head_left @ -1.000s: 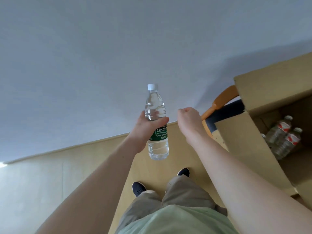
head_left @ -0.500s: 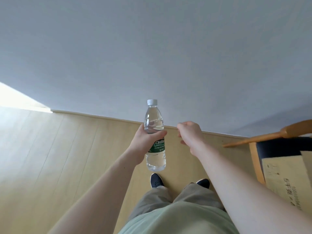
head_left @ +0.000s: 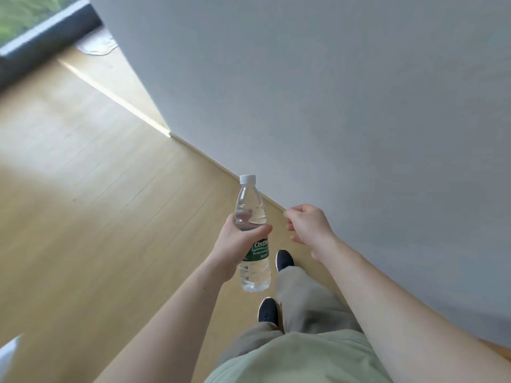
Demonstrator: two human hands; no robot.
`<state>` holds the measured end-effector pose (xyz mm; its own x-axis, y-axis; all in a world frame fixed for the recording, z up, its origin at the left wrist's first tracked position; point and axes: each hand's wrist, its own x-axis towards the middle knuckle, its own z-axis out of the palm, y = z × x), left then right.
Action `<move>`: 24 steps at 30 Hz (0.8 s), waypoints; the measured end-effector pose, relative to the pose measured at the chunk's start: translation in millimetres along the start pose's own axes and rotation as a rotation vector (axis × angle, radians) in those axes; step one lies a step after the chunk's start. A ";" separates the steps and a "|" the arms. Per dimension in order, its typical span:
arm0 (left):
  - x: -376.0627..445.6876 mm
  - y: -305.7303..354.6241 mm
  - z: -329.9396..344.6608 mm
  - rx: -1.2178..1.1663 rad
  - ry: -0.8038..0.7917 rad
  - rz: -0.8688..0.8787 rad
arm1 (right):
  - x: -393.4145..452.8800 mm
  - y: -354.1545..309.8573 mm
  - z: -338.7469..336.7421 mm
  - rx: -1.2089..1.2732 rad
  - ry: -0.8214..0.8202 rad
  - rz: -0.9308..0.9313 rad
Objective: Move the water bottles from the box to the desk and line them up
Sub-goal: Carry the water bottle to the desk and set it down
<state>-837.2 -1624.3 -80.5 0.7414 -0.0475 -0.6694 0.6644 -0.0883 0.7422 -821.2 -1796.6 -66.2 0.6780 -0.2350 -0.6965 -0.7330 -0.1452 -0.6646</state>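
The left hand (head_left: 236,246) kept its grip wrapped round the upright water bottle (head_left: 253,239), carried over the wooden floor (head_left: 83,217) beside the wall (head_left: 331,92), the right hand (head_left: 309,226) loosely curled and empty (no tabletop showed), so steadiness mattered most.
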 end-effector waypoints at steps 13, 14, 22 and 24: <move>35.7 59.6 -70.8 -0.317 0.431 -0.011 | 72.6 -122.7 96.8 -0.248 -0.370 -0.135; 37.1 60.7 -76.1 -0.351 0.452 -0.011 | 74.3 -128.7 105.5 -0.264 -0.388 -0.141; 39.0 50.6 -126.4 -0.482 0.628 -0.044 | 80.6 -153.0 185.7 -0.455 -0.537 -0.128; 40.7 44.5 -143.7 -0.502 0.650 -0.070 | 79.7 -159.3 208.3 -0.487 -0.571 -0.129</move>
<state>-763.8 -1487.2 -69.8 0.5007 0.5407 -0.6760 0.5603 0.3928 0.7292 -638.9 -1592.1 -72.3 0.5860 0.3268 -0.7415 -0.4978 -0.5769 -0.6476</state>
